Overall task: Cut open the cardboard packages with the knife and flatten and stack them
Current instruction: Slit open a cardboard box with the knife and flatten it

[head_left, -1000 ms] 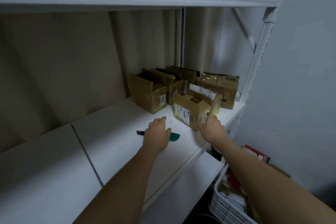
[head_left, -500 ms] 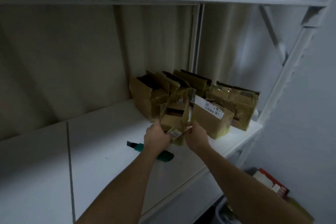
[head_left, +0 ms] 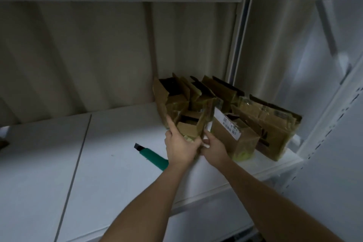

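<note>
Together, left hand (head_left: pixel 181 148) and right hand (head_left: pixel 213 148) apparently grip small box (head_left: pixel 189 128), forefinger extended.

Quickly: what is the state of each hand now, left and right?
Left hand: holds the small cardboard box, index finger pointing straight along its side.
Right hand: fingers grip the same box from the right.

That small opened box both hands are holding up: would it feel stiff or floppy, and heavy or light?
The small opened box probably handles light: the left hand and right hand grip only its lower end. It looks empty inside. With its flaps loose, it would likely flex and collapse rather than stay rigid.
</note>
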